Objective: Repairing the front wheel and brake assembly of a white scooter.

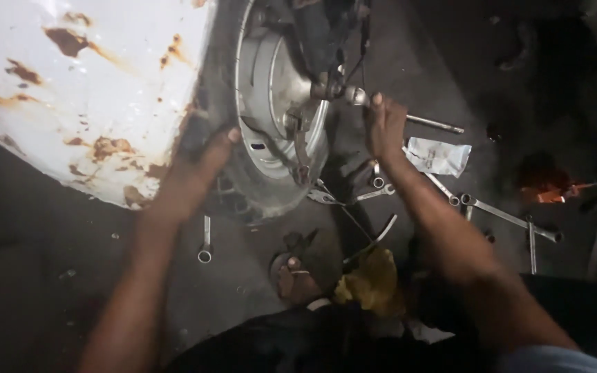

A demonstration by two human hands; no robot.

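The left hand (205,162) lies flat against the tyre (219,124) left of centre in the frame, fingers spread over the black rubber and thumb pointing up toward the rim; it presses on the tyre without closing around anything. The right hand (385,128), right of centre, is clenched around the handle of a socket wrench (409,119), whose head meets the axle nut (333,90) at the hub of the wheel (271,97) while the bare end of the shaft sticks out to the right past the knuckles. The wheel is silver, with spokes running down from the hub, and it stands upright in the upper middle of the frame, its tyre touching the floor (243,276). Just beside the tyre, filling the upper left, is a white body panel (84,90) blotched with brown rust. Below the right hand, spanners (381,193) lie scattered on the floor in the middle of the frame, and one more spanner (205,242) lies apart under the left wrist. A crumpled white packet (440,155) rests on the floor just right of the right hand, with a long wrench (509,217) lower right of it. Low in the middle, a sandalled foot (295,276) stands near a yellow rag (371,280). An orange object (547,190) shows at the right edge, too dim to tell what it is.
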